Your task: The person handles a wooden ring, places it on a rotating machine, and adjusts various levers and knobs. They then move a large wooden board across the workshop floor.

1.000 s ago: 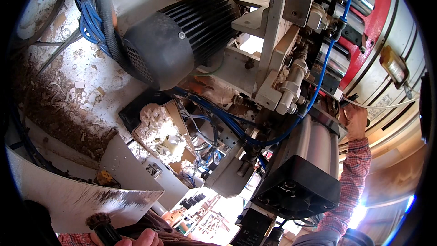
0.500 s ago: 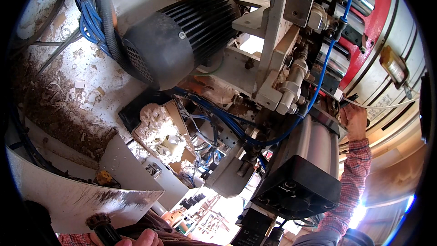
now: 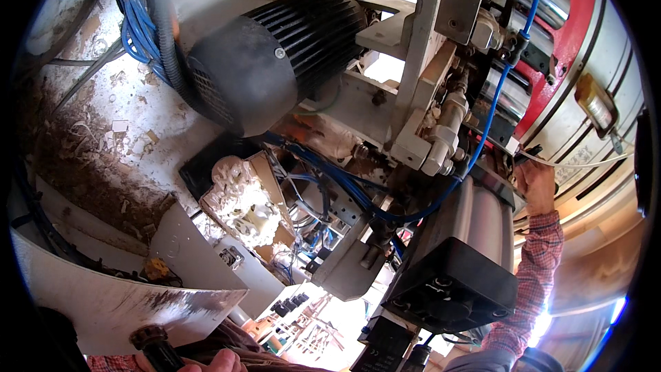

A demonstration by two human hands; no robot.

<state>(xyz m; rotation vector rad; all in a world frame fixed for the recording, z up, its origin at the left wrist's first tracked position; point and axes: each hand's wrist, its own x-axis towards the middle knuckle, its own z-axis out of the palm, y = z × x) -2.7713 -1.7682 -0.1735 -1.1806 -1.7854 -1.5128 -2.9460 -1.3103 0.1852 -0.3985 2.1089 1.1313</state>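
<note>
At the right, my right hand (image 3: 539, 187) reaches up beside the machine in a red plaid sleeve. Its fingers are bent by a small black part (image 3: 529, 153) and a thin white tube (image 3: 582, 164); what they grip is partly hidden. Close to this hand is a silver pneumatic cylinder (image 3: 482, 217) with a black end cap (image 3: 454, 286). At the lower left edge, my left hand (image 3: 219, 362) shows only in part. Its curled fingers and palm lie on either side of a black cylinder with a ridged end (image 3: 158, 350), which it appears to hold.
A black finned motor (image 3: 258, 69) fills the upper middle. Blue air hoses (image 3: 490, 117) cross the machine. Coiled blue cables (image 3: 138, 27) hang at upper left. Sawdust and chips litter the white base (image 3: 124, 138). A bent metal panel (image 3: 110, 303) stands at lower left. A cardboard box (image 3: 258, 165) sits centrally.
The view has shifted very slightly, so the machine parts sit a little further right. Both hands keep practically the same places and poses.
</note>
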